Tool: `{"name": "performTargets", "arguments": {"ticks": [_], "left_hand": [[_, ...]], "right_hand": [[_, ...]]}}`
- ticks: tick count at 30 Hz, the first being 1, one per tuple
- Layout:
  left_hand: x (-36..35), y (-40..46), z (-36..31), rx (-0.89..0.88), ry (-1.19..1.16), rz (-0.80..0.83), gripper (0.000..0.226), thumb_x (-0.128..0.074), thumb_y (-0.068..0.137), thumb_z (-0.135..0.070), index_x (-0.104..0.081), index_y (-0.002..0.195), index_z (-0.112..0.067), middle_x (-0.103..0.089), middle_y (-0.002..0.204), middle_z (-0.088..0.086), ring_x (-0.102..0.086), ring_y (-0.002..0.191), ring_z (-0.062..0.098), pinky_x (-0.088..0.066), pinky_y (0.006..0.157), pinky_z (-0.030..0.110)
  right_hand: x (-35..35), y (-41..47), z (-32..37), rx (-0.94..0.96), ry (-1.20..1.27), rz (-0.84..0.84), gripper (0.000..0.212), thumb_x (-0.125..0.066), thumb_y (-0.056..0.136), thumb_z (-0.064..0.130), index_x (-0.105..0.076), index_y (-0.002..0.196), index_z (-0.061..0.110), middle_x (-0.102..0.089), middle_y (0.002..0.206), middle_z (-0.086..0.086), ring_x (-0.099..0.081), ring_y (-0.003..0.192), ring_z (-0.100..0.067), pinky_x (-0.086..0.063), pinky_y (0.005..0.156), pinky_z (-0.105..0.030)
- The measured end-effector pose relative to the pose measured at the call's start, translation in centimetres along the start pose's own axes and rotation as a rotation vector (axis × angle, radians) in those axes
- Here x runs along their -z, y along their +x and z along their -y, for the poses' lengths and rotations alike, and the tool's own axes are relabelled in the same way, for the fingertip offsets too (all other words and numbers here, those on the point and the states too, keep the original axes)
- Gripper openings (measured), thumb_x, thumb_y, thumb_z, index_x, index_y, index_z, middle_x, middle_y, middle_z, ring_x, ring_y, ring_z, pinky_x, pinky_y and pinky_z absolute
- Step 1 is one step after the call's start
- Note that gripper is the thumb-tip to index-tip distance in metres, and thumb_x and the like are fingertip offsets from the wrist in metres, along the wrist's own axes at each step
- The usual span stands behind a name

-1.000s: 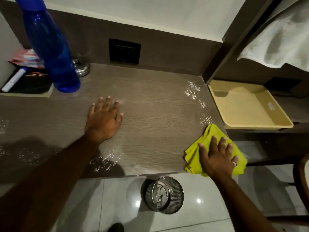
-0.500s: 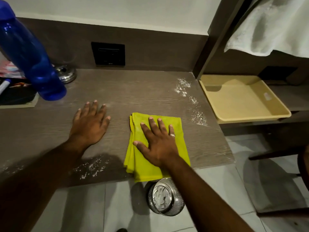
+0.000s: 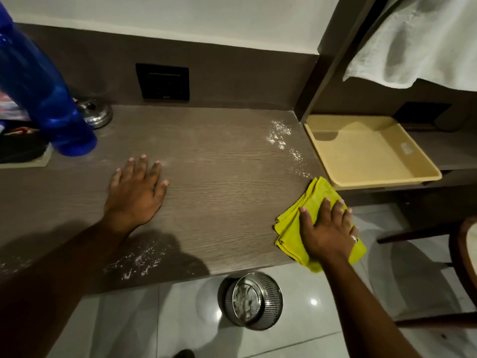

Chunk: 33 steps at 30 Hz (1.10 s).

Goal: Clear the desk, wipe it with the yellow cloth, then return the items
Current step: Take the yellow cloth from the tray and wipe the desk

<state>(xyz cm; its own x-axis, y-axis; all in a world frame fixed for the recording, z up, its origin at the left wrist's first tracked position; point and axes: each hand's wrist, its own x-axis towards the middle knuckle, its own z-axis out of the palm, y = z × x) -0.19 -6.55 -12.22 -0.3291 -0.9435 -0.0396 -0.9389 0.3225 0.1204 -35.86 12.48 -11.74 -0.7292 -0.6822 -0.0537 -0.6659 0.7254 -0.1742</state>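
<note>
The folded yellow cloth (image 3: pixel 296 223) lies at the front right corner of the brown wooden desk (image 3: pixel 219 177), part of it hanging over the edge. My right hand (image 3: pixel 327 228) presses flat on the cloth, fingers spread. My left hand (image 3: pixel 134 192) rests palm down on the bare desk middle, holding nothing. White powder (image 3: pixel 281 135) is scattered along the desk's right side, and more white powder (image 3: pixel 139 262) lies near the front edge. A blue bottle (image 3: pixel 44 99) stands at the back left.
A steel lid (image 3: pixel 96 113) sits behind the bottle, dark items (image 3: pixel 20 148) at the far left. A beige tray (image 3: pixel 366 151) rests on a lower shelf to the right. A steel mesh bin (image 3: pixel 254 301) stands on the tiled floor below. A white towel (image 3: pixel 418 40) hangs top right.
My right hand has swept the cloth from the desk's front middle back to the front right corner. My left hand stays planted.
</note>
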Motion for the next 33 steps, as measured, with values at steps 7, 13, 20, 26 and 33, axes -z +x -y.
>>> {"name": "performTargets", "arguments": {"ticks": [7, 13, 20, 26, 33], "left_hand": [[0.1, 0.1, -0.2, 0.015, 0.0, 0.013, 0.063, -0.014, 0.096, -0.056, -0.014, 0.151, -0.026, -0.012, 0.162, 0.009, -0.01, 0.148, 0.032, -0.011, 0.117, 0.053], [-0.2, 0.3, 0.1, 0.007, -0.015, 0.018, 0.065, -0.012, 0.094, -0.059, -0.012, 0.151, -0.028, -0.01, 0.162, 0.006, -0.008, 0.149, 0.03, -0.01, 0.117, 0.052], [-0.4, 0.3, 0.4, 0.013, 0.023, 0.009, 0.07, -0.005, 0.091, -0.066, -0.014, 0.15, -0.03, -0.015, 0.162, 0.005, -0.014, 0.148, 0.03, -0.014, 0.116, 0.053], [0.2, 0.2, 0.1, 0.042, -0.014, 0.038, 0.067, -0.01, 0.092, -0.061, -0.012, 0.151, -0.029, -0.009, 0.163, 0.005, -0.009, 0.149, 0.029, -0.01, 0.118, 0.051], [1.2, 0.2, -0.9, 0.034, -0.015, 0.108, 0.065, -0.011, 0.095, -0.055, -0.003, 0.153, -0.026, 0.0, 0.163, 0.006, 0.0, 0.15, 0.03, -0.004, 0.12, 0.05]], "right_hand": [[-1.9, -2.2, 8.2, 0.036, 0.005, 0.031, 0.086, -0.016, 0.089, 0.071, -0.011, 0.154, 0.015, 0.0, 0.163, -0.014, 0.008, 0.149, -0.036, 0.003, 0.117, -0.058], [-2.9, -3.7, 13.0, 0.307, -0.004, 0.072, 0.085, -0.014, 0.088, 0.072, -0.009, 0.155, 0.019, 0.002, 0.163, -0.013, 0.01, 0.149, -0.036, 0.007, 0.116, -0.057], [-0.7, -0.8, 2.9, 0.493, -0.127, 0.081, 0.084, -0.009, 0.08, 0.082, -0.011, 0.152, 0.039, -0.002, 0.164, 0.006, 0.003, 0.151, -0.022, -0.003, 0.12, -0.05], [0.3, 0.6, -1.1, 0.174, -0.077, 0.034, 0.086, -0.014, 0.081, 0.081, -0.014, 0.153, 0.034, -0.006, 0.164, 0.002, -0.004, 0.151, -0.024, -0.009, 0.12, -0.051], [-0.7, -1.9, 5.7, -0.062, -0.039, 0.052, 0.09, -0.017, 0.085, 0.076, -0.014, 0.154, 0.019, -0.002, 0.164, -0.011, 0.003, 0.15, -0.035, -0.001, 0.118, -0.058]]}}
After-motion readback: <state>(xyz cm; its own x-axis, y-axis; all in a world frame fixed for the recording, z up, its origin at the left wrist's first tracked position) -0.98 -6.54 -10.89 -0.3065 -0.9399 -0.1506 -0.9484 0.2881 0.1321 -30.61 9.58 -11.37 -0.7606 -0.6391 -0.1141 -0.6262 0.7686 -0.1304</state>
